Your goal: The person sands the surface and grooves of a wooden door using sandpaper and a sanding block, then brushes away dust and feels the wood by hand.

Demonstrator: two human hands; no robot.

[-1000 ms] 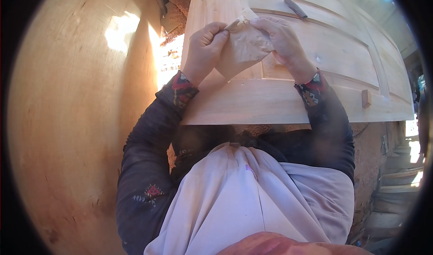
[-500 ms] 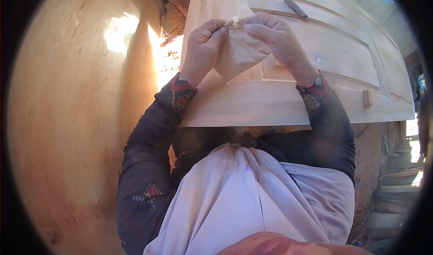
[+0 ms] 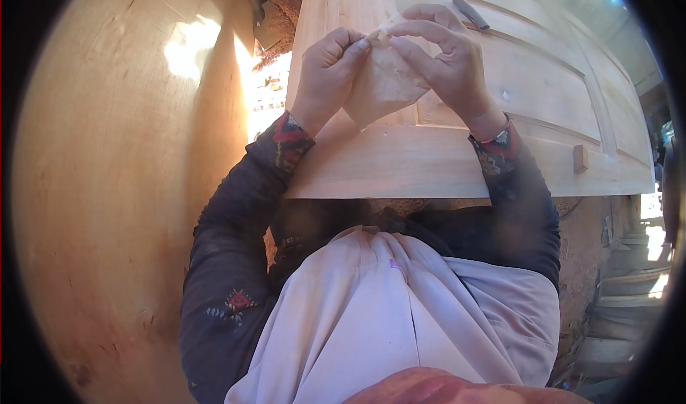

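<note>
Over the near left part of the door (image 3: 400,165) in the head view, the left hand (image 3: 330,79) pinches the far left edge of a creased sheet (image 3: 386,86) between thumb and fingers. The right hand (image 3: 454,65) has its fingers bent and parted at the sheet's far edge, though whether they grip it I cannot tell. On the door, a dark roll (image 3: 470,13) lies far right of the sheet, and a block (image 3: 580,159) near right.
</note>
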